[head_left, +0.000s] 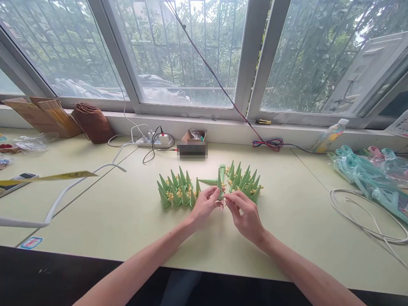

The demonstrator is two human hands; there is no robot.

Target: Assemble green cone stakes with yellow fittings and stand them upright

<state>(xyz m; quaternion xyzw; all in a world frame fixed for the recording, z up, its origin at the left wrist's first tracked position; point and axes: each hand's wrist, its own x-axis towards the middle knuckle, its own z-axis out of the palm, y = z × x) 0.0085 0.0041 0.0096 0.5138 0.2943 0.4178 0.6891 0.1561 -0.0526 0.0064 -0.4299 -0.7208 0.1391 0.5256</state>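
Cone (219, 182) clamped upright between thumb and fingers of left hand (206, 203), above table (293, 242), base largely hidden by those fingers. Right hand (245, 214) drawn up beside that base, thumb and forefinger close together; cannot tell whether meeting or pinching something small. Just beyond, left cluster (177, 199) and right cluster (244, 183) of similar cones, each partly covered by a hand, with yellow bits (170, 196) among them too small to make out. Between clusters, fallen cone (208, 181), wide end lost behind the held one. At left, device (25, 175) half covered by yellow strip (57, 176), both cut off by the frame. At right, teal clips (366, 174) cut off too, blurred under plastic. Dark box (192, 151) pixelated, any lettering lost. Bottle (331, 136) labelled in yellow, wording unreadable; sticker (32, 242) near table edge blue-bordered, red mark illegible.
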